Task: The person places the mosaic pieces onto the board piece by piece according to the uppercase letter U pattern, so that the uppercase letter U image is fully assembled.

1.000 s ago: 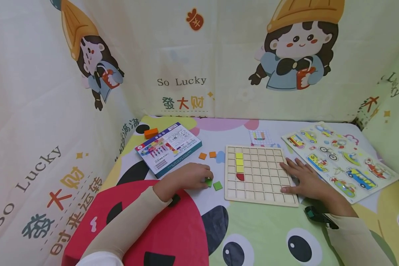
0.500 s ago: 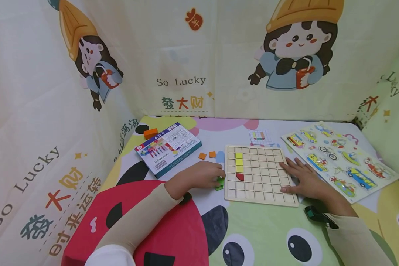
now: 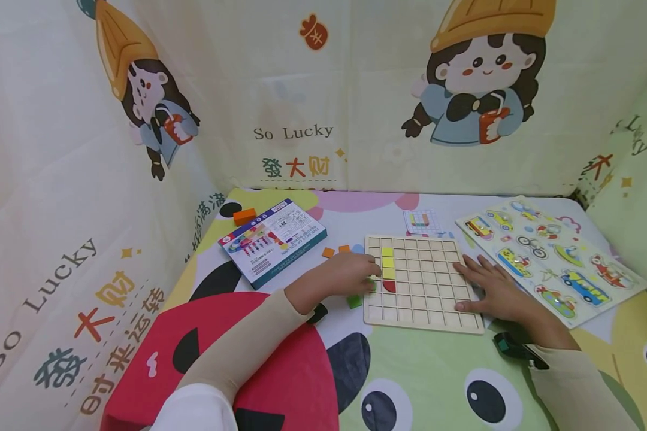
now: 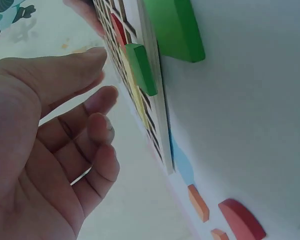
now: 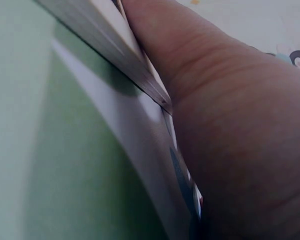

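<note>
My left hand point(image 3: 350, 275) is over the left edge of a wooden grid board point(image 3: 426, 314). Its fingers are loosely bent with nothing between them. A green tile point(image 4: 141, 69) lies on the board's edge squares, just off the thumb and index fingertips in the left wrist view. Another green tile point(image 3: 354, 301) lies on the table beside the board. A column of yellow tiles point(image 3: 388, 262) ends in a red quarter-round piece point(image 3: 389, 287) on the grid. My right hand point(image 3: 496, 290) rests with spread fingers on the board's right edge; the right wrist view shows mostly its thumb side.
Left of the board lie orange tiles point(image 3: 328, 252) and a loose red curved piece point(image 4: 241, 219). A flat box point(image 3: 275, 242) and an orange block point(image 3: 244, 216) stand farther left. Behind the board is a pattern card point(image 3: 423, 221); a vehicle puzzle board point(image 3: 550, 263) lies to the right.
My left hand has moved right from the table to the board, bringing one green tile along and letting it go there. The right hand has stayed in place.
</note>
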Demonstrator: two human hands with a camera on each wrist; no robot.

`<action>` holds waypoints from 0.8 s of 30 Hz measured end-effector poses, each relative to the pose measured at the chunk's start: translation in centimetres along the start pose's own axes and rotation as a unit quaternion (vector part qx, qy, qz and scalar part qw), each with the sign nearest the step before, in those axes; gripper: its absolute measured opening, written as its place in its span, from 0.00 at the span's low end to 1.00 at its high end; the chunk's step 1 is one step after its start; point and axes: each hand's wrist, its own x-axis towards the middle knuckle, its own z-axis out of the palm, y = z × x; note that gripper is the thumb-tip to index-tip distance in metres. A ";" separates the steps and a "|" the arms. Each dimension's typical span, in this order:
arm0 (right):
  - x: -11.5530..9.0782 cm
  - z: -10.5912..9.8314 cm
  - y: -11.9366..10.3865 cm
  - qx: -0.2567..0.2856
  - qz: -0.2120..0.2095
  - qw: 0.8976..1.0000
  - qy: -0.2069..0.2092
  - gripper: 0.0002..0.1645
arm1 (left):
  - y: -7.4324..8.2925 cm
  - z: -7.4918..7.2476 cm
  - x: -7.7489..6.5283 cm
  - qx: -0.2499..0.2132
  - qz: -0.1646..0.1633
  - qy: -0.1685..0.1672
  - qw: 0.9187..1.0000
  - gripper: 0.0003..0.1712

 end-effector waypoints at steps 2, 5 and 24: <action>0.0 0.0 0.0 0.000 -0.002 1.000 0.001 0.64 | 0.0 0.0 0.3 0.002 -0.003 -0.007 1.000 0.17; 0.1 0.0 0.0 0.001 -0.002 1.000 -0.001 0.64 | 0.0 0.2 0.4 0.004 -0.009 -0.014 1.000 0.17; 0.1 -0.1 0.0 0.001 0.000 1.000 -0.001 0.64 | -0.7 0.1 1.3 -0.027 -0.022 -0.028 0.999 0.20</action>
